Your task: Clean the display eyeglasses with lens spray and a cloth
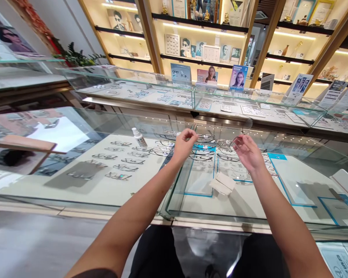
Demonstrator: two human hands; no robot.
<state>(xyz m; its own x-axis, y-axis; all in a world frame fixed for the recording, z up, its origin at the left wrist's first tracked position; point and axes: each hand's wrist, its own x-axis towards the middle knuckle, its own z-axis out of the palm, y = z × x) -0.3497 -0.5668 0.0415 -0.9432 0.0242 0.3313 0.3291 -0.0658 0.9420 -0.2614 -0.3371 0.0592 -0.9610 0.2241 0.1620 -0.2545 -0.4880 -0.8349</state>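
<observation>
My right hand [248, 152] is above the glass counter, its fingers closed on a thin-rimmed pair of eyeglasses [234, 142]; only part of the frame shows beside the fingertips. To its left, my left hand [186, 143] has its fingers curled into a pinch, and whatever may be between them is too small to make out. Rows of eyeglasses [201, 156] lie beneath and between both hands. A white spray bottle [139, 138] stands left of my left hand. Nearer to me, below my right hand, is a white paper packet or box [222, 183].
The glass counter [174, 220] runs across in front of me, with more eyeglasses [126, 167] at left. A wooden-topped stand [31, 143] is at far left. Behind are another glass display case [133, 83] and lit shelves [203, 31]. A white object [346, 183] sits at right.
</observation>
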